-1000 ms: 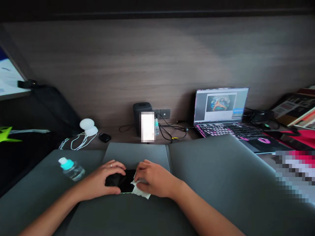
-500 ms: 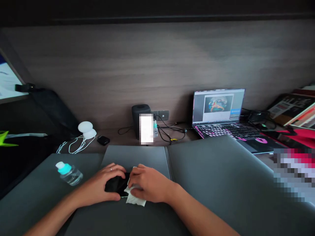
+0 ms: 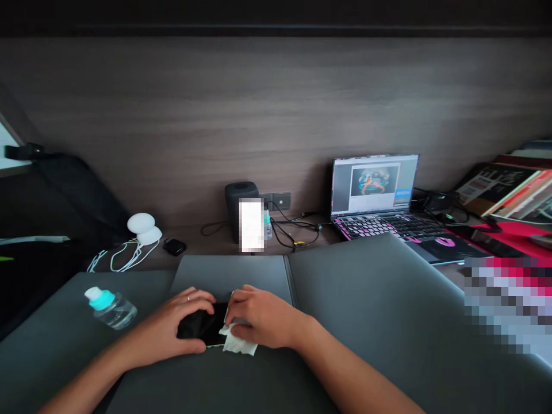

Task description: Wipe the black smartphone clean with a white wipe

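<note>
A black smartphone (image 3: 213,329) lies screen up on the dark grey mat (image 3: 353,293). My left hand (image 3: 183,325) grips its left end, thumb on the near edge and fingers on the far edge; a ring shows on one finger. A crumpled white tissue (image 3: 240,342) is pinched under the fingers of my right hand (image 3: 259,316) at the phone's right end. That end of the phone is hidden by the tissue and hand. Left of my left hand, a clear bottle (image 3: 112,309) with a turquoise collar and white cap lies tilted on the mat.
Behind the mat stand a black speaker-like cylinder (image 3: 233,195), tangled black cables (image 3: 297,233) and an open laptop (image 3: 373,190). A white corded device (image 3: 144,227) and a small black case (image 3: 175,247) sit at back left. Books (image 3: 500,187) lean at the right.
The whole view has shifted slightly, so things sit further left. My right hand and the tissue have moved a little to the right along the phone; my left hand keeps its hold.
</note>
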Demonstrator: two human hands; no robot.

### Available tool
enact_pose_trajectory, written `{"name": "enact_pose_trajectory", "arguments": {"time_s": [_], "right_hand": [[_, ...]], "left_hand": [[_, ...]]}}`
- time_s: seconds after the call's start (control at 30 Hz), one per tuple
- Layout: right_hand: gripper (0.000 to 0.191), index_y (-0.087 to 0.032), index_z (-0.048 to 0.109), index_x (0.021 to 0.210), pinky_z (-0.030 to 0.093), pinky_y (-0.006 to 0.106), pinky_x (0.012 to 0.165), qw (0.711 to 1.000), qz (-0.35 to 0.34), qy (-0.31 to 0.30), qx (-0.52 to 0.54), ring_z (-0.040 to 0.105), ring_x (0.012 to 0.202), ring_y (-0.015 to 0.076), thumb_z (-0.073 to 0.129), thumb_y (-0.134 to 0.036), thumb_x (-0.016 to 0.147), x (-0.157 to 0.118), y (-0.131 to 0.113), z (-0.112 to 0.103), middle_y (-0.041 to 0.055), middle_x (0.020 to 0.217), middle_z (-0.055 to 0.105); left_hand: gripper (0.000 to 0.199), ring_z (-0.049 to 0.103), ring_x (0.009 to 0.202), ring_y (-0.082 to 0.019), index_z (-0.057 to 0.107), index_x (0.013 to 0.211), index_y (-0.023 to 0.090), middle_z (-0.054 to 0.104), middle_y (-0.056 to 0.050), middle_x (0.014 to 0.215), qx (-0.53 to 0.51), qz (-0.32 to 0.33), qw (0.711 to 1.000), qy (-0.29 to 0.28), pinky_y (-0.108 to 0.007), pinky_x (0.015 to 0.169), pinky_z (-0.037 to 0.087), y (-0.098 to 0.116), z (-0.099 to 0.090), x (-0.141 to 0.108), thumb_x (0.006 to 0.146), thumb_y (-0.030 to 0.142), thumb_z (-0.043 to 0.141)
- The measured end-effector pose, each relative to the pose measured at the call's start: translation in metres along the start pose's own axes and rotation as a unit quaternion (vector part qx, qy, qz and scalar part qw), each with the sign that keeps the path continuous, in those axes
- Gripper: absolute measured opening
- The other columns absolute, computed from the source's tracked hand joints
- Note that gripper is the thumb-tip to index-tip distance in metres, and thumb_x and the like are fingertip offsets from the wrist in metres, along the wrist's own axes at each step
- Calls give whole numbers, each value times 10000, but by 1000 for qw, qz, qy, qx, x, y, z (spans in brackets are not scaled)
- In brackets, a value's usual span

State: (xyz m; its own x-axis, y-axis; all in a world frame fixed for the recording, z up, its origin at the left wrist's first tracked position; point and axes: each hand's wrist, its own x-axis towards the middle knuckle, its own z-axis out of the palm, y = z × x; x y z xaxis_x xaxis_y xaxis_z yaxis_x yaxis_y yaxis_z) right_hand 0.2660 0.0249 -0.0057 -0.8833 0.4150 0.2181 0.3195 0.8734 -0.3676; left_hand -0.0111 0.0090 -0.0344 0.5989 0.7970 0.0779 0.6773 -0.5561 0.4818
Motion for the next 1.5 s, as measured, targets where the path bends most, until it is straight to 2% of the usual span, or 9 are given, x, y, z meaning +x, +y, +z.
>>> {"name": "enact_pose_trajectory", "arguments": {"time_s": [0.2, 0.33, 0.53, 0.7, 0.9, 1.07, 1.23, 1.37, 1.5], "right_hand": [[176, -152, 663, 1050, 409, 289, 941, 1000, -9, -5, 21, 588, 985, 181, 637, -203, 884, -1, 2, 2, 70, 1044, 648], [162, -144, 649, 1030, 412, 297, 921, 1000, 3, 4, 19, 588, 952, 183, 643, -191, 875, -2, 2, 0, 71, 1014, 647], [179, -148, 659, 994, 428, 282, 879, 1000, -6, 0, 18, 582, 940, 182, 695, -265, 863, 1, -4, 2, 66, 1018, 648], [47, -150, 682, 875, 418, 270, 921, 999, -8, 0, 33, 592, 953, 162, 681, -197, 871, -2, -2, -3, 54, 990, 667], [77, -147, 690, 936, 405, 271, 949, 1000, -4, 16, 18, 594, 960, 156, 647, -195, 892, 1, 1, 1, 47, 1008, 673], [62, -157, 699, 890, 419, 273, 923, 999, 1, -2, 32, 600, 929, 155, 668, -210, 884, 0, 1, -1, 46, 983, 674], [144, -153, 698, 1016, 422, 285, 918, 1000, 10, 17, 18, 595, 945, 169, 657, -197, 885, 1, -1, 0, 62, 1044, 668], [89, -152, 699, 954, 421, 272, 906, 1000, -9, 13, 21, 598, 943, 164, 660, -180, 879, 1, 0, 2, 47, 996, 677], [103, -140, 695, 968, 418, 277, 917, 1000, 3, 19, 14, 597, 961, 170, 653, -184, 884, 0, 2, 2, 60, 999, 676]], "left_hand": [[495, 444, 1343, -330, 611, 1215, 338, 546, -22, 1411, 4, -10, 1000, -10, -530, 1167, 275, -2, 1, -1, 755, 267, 779], [446, 419, 1363, -345, 624, 1202, 327, 544, -30, 1418, 3, -8, 1000, -1, -527, 1141, 326, -1, 1, -2, 780, 303, 765], [485, 455, 1341, -337, 634, 1180, 328, 568, -23, 1393, 7, -12, 1000, -4, -528, 1155, 305, 2, 2, 1, 727, 271, 798], [409, 400, 1381, -339, 627, 1159, 327, 546, -13, 1418, 11, -23, 1000, -18, -523, 1142, 324, 6, 0, 1, 773, 289, 758], [410, 467, 1324, -325, 641, 1157, 310, 576, -29, 1379, 3, 0, 1000, -4, -475, 1115, 376, 8, 1, 2, 765, 284, 759], [379, 471, 1323, -311, 640, 1138, 319, 570, -8, 1384, 0, -9, 1000, -9, -472, 1144, 332, 10, 0, 3, 778, 283, 751], [369, 477, 1305, -292, 611, 1132, 305, 566, -12, 1372, -1, -10, 1000, -27, -468, 1157, 297, 14, -2, 6, 790, 258, 741], [343, 461, 1315, -294, 609, 1136, 303, 556, -22, 1380, 0, -11, 1000, -24, -479, 1145, 309, 13, -2, 5, 814, 268, 723], [306, 496, 1283, -287, 626, 1099, 302, 576, -19, 1357, -11, -1, 1000, -17, -462, 1129, 339, 12, -2, 6, 812, 288, 733]]}}
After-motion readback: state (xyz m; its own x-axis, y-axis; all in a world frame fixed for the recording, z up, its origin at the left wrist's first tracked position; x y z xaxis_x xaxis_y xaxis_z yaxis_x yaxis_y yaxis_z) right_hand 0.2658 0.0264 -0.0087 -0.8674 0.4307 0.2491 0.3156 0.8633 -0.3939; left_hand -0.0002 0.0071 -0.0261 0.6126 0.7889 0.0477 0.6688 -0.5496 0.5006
